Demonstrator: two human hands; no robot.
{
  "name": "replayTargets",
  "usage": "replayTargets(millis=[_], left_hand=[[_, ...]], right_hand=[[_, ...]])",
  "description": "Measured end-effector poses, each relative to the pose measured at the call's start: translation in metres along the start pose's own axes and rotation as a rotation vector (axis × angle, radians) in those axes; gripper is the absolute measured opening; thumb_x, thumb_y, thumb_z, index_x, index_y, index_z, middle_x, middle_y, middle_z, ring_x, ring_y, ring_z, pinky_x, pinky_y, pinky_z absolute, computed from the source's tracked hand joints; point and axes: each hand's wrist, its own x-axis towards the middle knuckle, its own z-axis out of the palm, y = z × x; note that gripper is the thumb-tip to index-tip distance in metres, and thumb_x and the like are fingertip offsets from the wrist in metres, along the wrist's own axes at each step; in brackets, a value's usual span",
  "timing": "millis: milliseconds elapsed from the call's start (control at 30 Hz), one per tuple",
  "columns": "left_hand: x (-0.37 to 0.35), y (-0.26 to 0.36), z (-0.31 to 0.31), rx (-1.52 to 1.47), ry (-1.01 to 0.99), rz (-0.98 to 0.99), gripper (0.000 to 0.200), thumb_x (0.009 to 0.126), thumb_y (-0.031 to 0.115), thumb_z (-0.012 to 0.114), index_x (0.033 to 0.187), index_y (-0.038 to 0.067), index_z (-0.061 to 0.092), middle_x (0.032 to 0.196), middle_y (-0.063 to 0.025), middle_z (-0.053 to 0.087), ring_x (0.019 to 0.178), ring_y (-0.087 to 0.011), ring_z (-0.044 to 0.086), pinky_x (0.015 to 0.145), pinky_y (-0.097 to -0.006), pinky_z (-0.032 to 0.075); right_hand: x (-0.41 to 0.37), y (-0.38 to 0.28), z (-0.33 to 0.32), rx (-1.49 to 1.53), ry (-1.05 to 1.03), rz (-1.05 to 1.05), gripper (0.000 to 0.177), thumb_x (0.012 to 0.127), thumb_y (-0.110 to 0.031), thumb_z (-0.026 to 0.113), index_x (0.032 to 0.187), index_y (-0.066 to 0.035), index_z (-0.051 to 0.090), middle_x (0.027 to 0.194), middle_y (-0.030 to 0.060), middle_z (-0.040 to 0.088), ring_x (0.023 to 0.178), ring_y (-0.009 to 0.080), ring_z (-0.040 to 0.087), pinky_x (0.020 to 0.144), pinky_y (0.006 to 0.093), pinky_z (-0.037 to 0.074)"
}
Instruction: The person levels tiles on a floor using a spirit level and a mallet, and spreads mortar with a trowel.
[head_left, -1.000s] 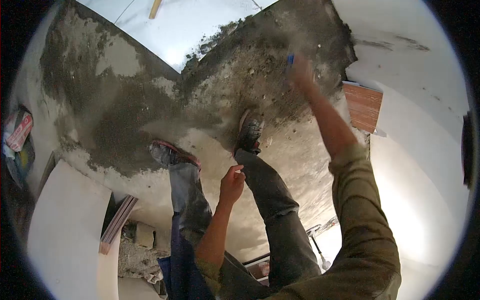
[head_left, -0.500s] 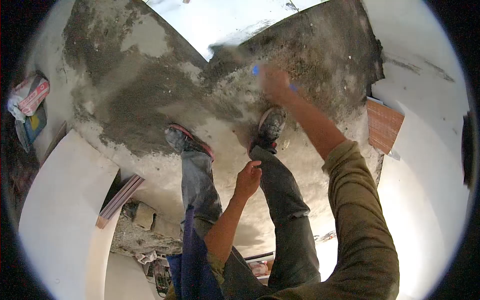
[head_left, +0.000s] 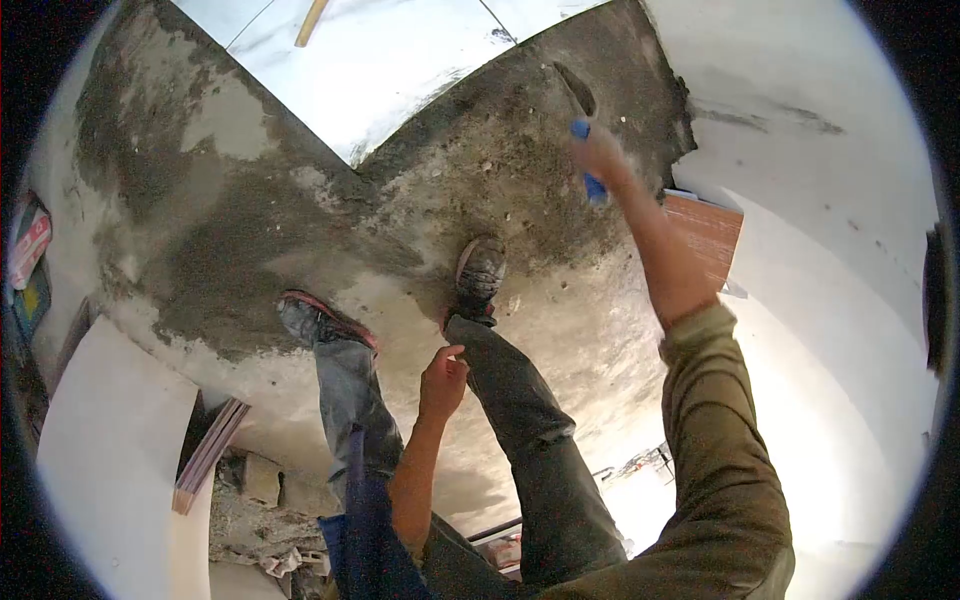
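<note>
My right hand point(head_left: 602, 155) is closed round the blue handle point(head_left: 596, 188) of a trowel. The trowel's dark, pointed blade point(head_left: 575, 88) reaches out beyond the fist, over the rough, grey-brown floor point(head_left: 480, 140). Some motion blur softens this hand. Close beside my right shin, my left hand point(head_left: 443, 383) hangs with its fingers curled in and nothing showing in them. Below it is my dark trouser leg point(head_left: 505, 385). Both dusty shoes point(head_left: 482, 272) stand on the floor.
White tiles point(head_left: 360, 70) with a wooden stick point(head_left: 311, 22) on them lie ahead. A reddish-brown board point(head_left: 703, 238) leans at the right wall. At the left are stacked boards point(head_left: 210, 456), a white panel point(head_left: 110, 430) and a red-and-white bag point(head_left: 30, 245). Rubble point(head_left: 262, 480) lies behind.
My right hand has moved to the right with the trowel, whose blade now shows clearly. The view has shifted, so the floor and feet sit further left. My left hand stays by the shin.
</note>
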Motion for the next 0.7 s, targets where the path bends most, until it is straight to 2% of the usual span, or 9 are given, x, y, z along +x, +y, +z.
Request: replayTargets(millis=[100,167,300,367,500,567,600,667,700], left_hand=[[0.001,0.009,-0.006,-0.080,0.018,0.089,0.027,0.088,0.014,0.058,0.113,0.006,0.056,0.076,-0.0079,0.064,0.071,-0.0186,0.063,0.067,-0.0312,0.050],[0.002,0.016,-0.011,-0.037,0.020,0.037,0.027,0.089,0.015,0.058,0.113,0.005,0.056,0.077,-0.0076,0.064,0.071,-0.0180,0.063,0.068,-0.0305,0.050],[0.000,0.006,-0.009,-0.151,0.016,-0.018,0.027,0.089,0.017,0.057,0.114,0.006,0.056,0.077,-0.0077,0.064,0.071,-0.0177,0.063,0.069,-0.0305,0.050],[-0.001,0.010,-0.011,-0.100,0.027,0.006,0.027,0.090,0.017,0.057,0.114,0.006,0.056,0.077,-0.0070,0.064,0.071,-0.0166,0.062,0.069,-0.0300,0.049],[-0.003,0.021,-0.016,-0.107,0.042,-0.009,0.027,0.090,0.018,0.056,0.114,0.005,0.056,0.078,-0.0068,0.064,0.071,-0.0165,0.062,0.069,-0.0302,0.049],[-0.004,0.022,-0.018,-0.182,0.023,-0.024,0.028,0.090,0.019,0.056,0.114,0.005,0.055,0.079,-0.0073,0.065,0.072,-0.0164,0.062,0.069,-0.0300,0.049],[-0.005,0.017,-0.017,-0.187,0.028,-0.027,0.028,0.090,0.019,0.056,0.114,0.005,0.055,0.079,-0.0073,0.065,0.072,-0.0164,0.062,0.069,-0.0300,0.049],[-0.003,0.006,-0.014,-0.323,-0.019,-0.028,0.028,0.090,0.019,0.056,0.115,0.005,0.055,0.080,-0.0081,0.065,0.075,-0.0166,0.064,0.070,-0.0297,0.049],[-0.004,0.007,-0.015,-0.325,-0.021,-0.028,0.028,0.090,0.019,0.056,0.115,0.005,0.055,0.080,-0.0081,0.065,0.075,-0.0166,0.064,0.070,-0.0297,0.049]], right_hand=[[0.075,0.006,0.011,0.042,-0.038,0.072,0.036,0.081,-0.035,0.059,0.096,-0.002,0.059,0.087,0.0199,0.065,0.082,0.0342,0.064,0.070,0.0453,0.048],[0.113,0.007,0.023,-0.127,-0.136,-0.060,0.040,0.082,-0.037,0.057,0.097,0.000,0.060,0.087,0.0195,0.064,0.081,0.0322,0.063,0.069,0.0438,0.048],[0.086,-0.071,-0.018,-0.209,-0.272,-0.099,0.044,0.081,-0.036,0.058,0.098,0.004,0.059,0.092,0.0208,0.063,0.083,0.0341,0.062,0.070,0.0440,0.048],[0.075,-0.092,-0.020,-0.154,-0.347,-0.026,0.046,0.079,-0.034,0.059,0.098,0.008,0.058,0.095,0.0226,0.063,0.085,0.0367,0.062,0.071,0.0457,0.048],[0.058,-0.114,-0.001,-0.102,-0.232,0.092,0.047,0.078,-0.032,0.061,0.100,0.009,0.059,0.099,0.0241,0.062,0.090,0.0386,0.062,0.074,0.0464,0.048],[0.062,-0.099,0.020,0.023,-0.068,0.167,0.046,0.077,-0.032,0.062,0.101,0.008,0.060,0.103,0.0249,0.062,0.093,0.0400,0.062,0.076,0.0454,0.049],[0.074,-0.082,0.035,0.021,-0.073,0.161,0.046,0.077,-0.032,0.062,0.101,0.008,0.060,0.103,0.0249,0.062,0.093,0.0400,0.062,0.076,0.0454,0.049],[0.103,-0.054,0.060,-0.332,-0.261,-0.104,0.045,0.078,-0.032,0.063,0.100,0.007,0.061,0.103,0.0254,0.063,0.094,0.0407,0.062,0.078,0.0447,0.049],[0.092,-0.070,0.050,-0.334,-0.262,-0.103,0.045,0.078,-0.032,0.063,0.100,0.007,0.061,0.103,0.0254,0.063,0.094,0.0407,0.062,0.078,0.0447,0.049]])
